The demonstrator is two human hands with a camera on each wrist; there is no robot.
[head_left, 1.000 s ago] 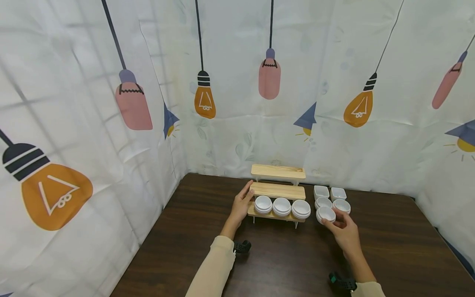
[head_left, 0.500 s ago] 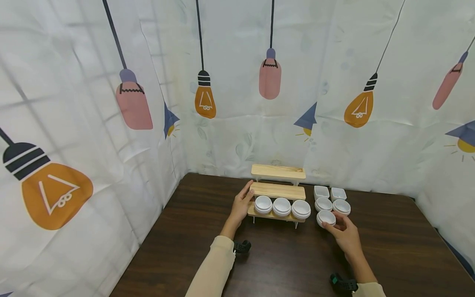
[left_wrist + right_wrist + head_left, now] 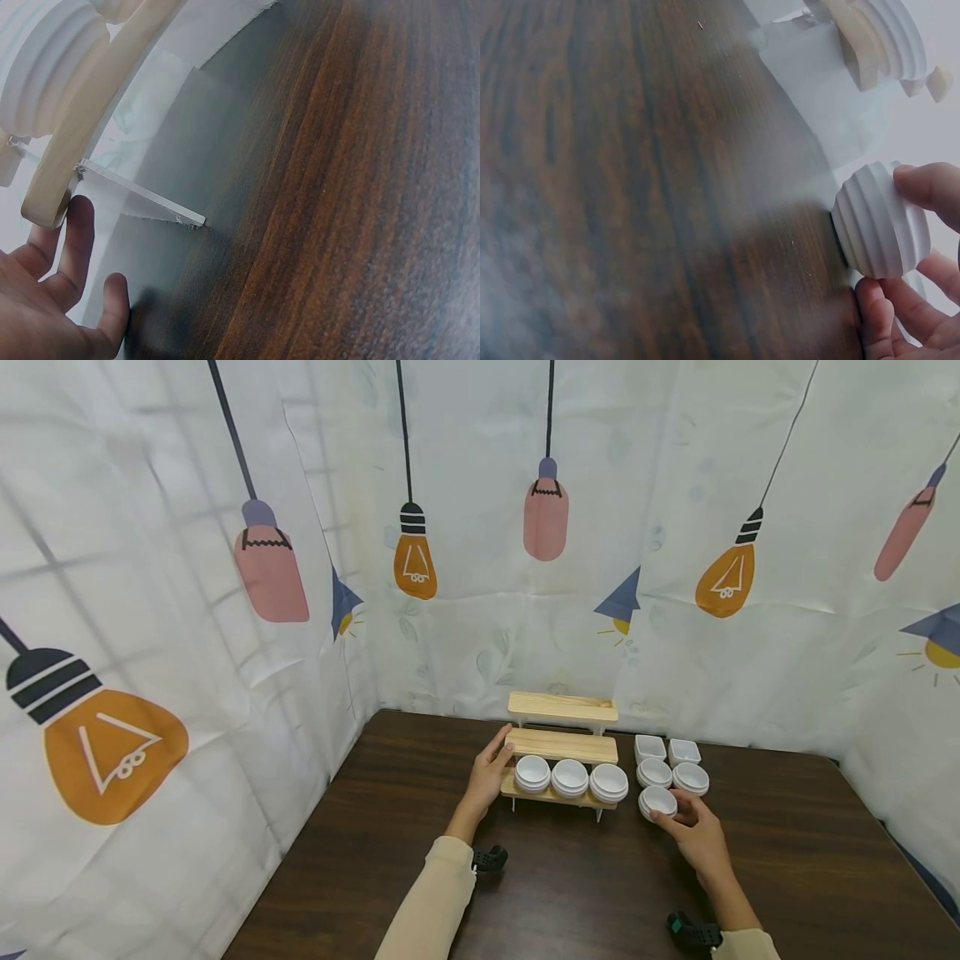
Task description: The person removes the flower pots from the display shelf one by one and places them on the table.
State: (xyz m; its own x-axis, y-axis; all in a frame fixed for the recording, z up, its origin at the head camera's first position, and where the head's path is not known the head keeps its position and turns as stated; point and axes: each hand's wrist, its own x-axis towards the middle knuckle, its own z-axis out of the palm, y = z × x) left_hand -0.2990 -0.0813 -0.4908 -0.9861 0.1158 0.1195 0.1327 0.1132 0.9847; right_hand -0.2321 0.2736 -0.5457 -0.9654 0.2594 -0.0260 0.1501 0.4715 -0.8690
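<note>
A three-tier wooden display stand (image 3: 561, 745) stands on the table, with three ribbed white round bowls (image 3: 569, 777) along its lowest tier. At the stand's left end, my left hand (image 3: 486, 775) holds it; in the left wrist view the fingertips (image 3: 80, 214) meet the end of a wooden shelf (image 3: 79, 124). My right hand (image 3: 702, 833) pinches a white round bowl (image 3: 657, 802) to the right of the stand. In the right wrist view the thumb (image 3: 922, 182) lies at that bowl's rim, and other fingers (image 3: 877, 307) support its lower side.
Behind the held bowl stand two more white round bowls (image 3: 690, 777) and two white square dishes (image 3: 649, 748). The upper tiers carry nothing. A dark wood table (image 3: 570, 893) reaches back to a white curtain (image 3: 465, 643) printed with lamps.
The right hand and its bowl have shifted slightly toward the front, away from the bowls behind. The left hand and the stand keep their place.
</note>
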